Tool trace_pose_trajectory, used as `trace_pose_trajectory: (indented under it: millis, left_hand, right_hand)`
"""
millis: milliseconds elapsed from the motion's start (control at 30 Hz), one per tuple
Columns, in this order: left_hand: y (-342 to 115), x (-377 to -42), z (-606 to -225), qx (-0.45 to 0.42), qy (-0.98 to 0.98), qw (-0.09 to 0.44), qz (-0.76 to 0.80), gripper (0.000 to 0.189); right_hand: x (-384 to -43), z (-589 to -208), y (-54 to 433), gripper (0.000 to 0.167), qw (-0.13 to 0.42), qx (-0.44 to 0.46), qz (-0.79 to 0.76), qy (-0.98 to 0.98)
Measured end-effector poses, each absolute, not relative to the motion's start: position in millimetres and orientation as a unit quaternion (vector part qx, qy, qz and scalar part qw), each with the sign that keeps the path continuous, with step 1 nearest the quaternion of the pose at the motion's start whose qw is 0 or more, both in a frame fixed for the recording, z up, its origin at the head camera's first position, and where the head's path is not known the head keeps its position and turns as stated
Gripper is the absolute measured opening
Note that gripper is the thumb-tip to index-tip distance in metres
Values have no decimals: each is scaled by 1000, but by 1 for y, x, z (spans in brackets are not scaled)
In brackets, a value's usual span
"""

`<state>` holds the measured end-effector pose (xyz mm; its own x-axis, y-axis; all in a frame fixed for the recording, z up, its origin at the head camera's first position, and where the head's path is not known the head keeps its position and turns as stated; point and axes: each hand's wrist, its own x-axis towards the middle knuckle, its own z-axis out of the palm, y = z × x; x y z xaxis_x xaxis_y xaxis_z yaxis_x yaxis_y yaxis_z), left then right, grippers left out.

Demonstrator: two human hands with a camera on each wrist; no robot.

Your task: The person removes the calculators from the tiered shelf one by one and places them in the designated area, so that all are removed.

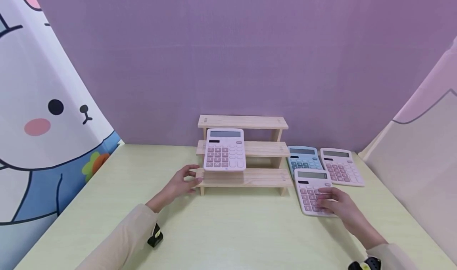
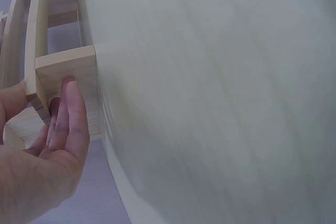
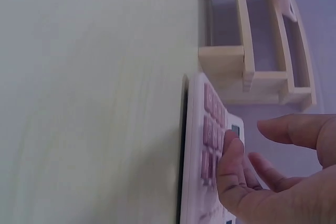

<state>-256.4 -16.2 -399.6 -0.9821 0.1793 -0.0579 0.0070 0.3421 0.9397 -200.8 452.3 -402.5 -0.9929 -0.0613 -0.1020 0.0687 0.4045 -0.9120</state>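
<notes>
A three-step wooden stand is on the table, and my left hand holds the left end of its lowest step. In the left wrist view, the thumb is against the step's edge and the fingers reach under it beside the leg. A pink-keyed white calculator leans upright on the stand's left half. My right hand is over another white calculator on the table. Its loosely bent fingers are at the pink keys, with the thumb apart from them.
Behind the calculator under my right hand lie a blue calculator and a third white one, right of the stand. A purple backdrop rises behind the table. Printed cloth hangs at the left side.
</notes>
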Motion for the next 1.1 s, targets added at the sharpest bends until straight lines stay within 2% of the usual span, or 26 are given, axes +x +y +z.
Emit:
trace_pose_trajectory:
  millis: [200,533,1100]
  left_hand:
    - [-17,-258,-401,59,814,76,572,55]
    - [-16,-256,-400,62,811,79,576,57]
    - [-17,-259,-403,56,808,77,581,54]
  right_hand:
    - [-203,-400,435,41,57,-29,-581,811]
    - [-205,-388,400,43,59,-33,-600,797]
    - [-217,-378,351,41,89,-78,-625,772]
